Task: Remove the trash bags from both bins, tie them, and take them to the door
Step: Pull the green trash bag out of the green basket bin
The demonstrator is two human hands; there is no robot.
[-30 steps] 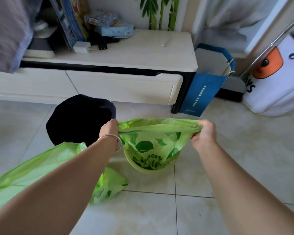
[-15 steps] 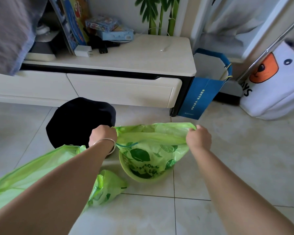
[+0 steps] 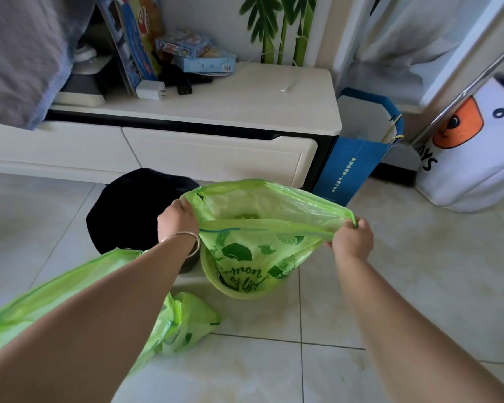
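Observation:
A translucent green trash bag (image 3: 262, 210) stands in the small green bin (image 3: 242, 286) on the tiled floor. My left hand (image 3: 176, 218) grips the bag's rim on its left side. On the right side, my right hand (image 3: 351, 238) pinches the rim, and the mouth is stretched wide open between them. A black bin (image 3: 134, 210) sits just left of the green one, behind my left wrist. Another green trash bag (image 3: 184, 324) lies on the floor under my left forearm.
A white low cabinet (image 3: 216, 152) with drawers stands right behind the bins. A blue paper bag (image 3: 352, 167) leans at its right end, with a white printed bag (image 3: 477, 158) farther right. Bare tiles (image 3: 419, 271) lie to the right of the green bin.
Both hands have lifted the bag's rim higher above the green bin and pulled its mouth open, where before the rim was stretched flat between them.

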